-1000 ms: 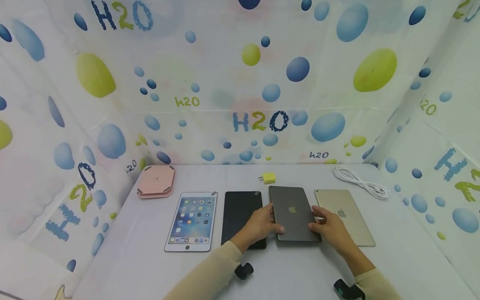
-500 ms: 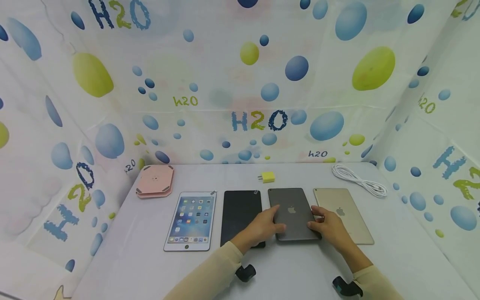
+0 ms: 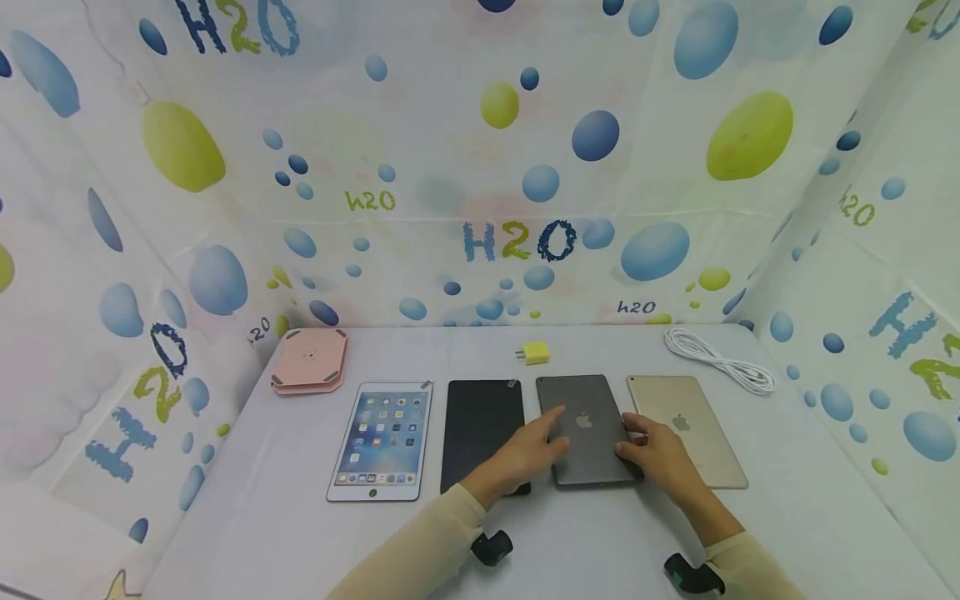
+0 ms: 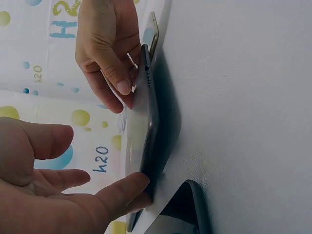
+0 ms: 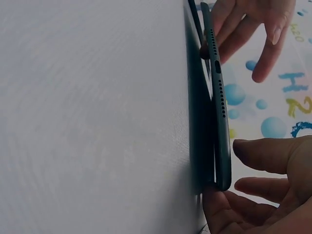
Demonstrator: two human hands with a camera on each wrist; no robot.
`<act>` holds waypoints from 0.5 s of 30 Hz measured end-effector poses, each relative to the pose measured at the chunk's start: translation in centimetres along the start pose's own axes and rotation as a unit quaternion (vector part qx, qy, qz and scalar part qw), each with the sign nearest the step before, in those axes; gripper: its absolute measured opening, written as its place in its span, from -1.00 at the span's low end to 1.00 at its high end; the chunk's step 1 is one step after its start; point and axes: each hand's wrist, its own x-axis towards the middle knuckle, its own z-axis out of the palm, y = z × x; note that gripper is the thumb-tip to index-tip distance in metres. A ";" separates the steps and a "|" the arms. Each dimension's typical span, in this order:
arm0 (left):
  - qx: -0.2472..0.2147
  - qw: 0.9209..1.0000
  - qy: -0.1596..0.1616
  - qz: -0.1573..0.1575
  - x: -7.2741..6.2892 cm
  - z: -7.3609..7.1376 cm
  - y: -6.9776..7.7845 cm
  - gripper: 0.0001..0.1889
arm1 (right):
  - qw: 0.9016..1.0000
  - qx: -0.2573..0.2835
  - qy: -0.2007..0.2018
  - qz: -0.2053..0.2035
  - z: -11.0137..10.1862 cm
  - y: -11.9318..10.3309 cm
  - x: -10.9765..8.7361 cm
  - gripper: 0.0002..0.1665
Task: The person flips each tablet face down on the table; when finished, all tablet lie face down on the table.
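Observation:
A dark grey tablet (image 3: pixel 592 458) lies logo side up between both hands, its near edge raised off the table in the wrist views. My left hand (image 3: pixel 521 457) is at its left edge; the index finger and thumb are spread above the back, while lower fingertips (image 4: pixel 139 187) touch the edge. At the right edge my right hand (image 3: pixel 663 457) holds the tablet, fingers under the rim and thumb over the back; whether the thumb presses is unclear. A black tablet (image 3: pixel 480 425) lies partly under my left forearm, and a gold tablet (image 3: pixel 697 417) beside my right hand.
On the white table (image 3: pixel 247 492), a white tablet with a lit screen (image 3: pixel 382 437) lies left. Behind stand a pink square box-like object (image 3: pixel 309 358), a yellow charger plug (image 3: pixel 536 353) and a coiled white cable (image 3: pixel 720 362). A printed curtain (image 3: pixel 420 150) surrounds the table.
My left hand's thumb and index finger have lifted and spread away from the dark grey tablet's back. The tablet's far end has dropped slightly. My right hand stays at the right edge.

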 end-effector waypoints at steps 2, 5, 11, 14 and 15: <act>0.003 1.000 0.002 0.000 0.0 0.0 0.0 -0.38 | 1.000 -0.008 0.001 -0.003 0.1 -0.1 0.0 -0.29; 0.005 1.000 0.002 0.000 -0.1 0.0 0.1 -0.39 | 1.000 -0.019 0.007 -0.010 0.2 -0.3 -0.1 -0.30; 0.000 1.000 0.000 0.001 -0.4 -0.2 0.0 -0.39 | 0.999 -0.051 0.011 -0.006 0.5 -0.9 -0.3 -0.29; 0.001 1.000 0.000 0.002 -0.6 -0.3 -0.1 -0.38 | 0.998 -0.066 0.015 -0.008 0.6 -1.1 -0.3 -0.29; 0.001 1.000 -0.001 0.003 -0.6 -0.4 -0.1 -0.38 | 0.997 -0.068 0.016 -0.011 0.6 -1.1 -0.3 -0.30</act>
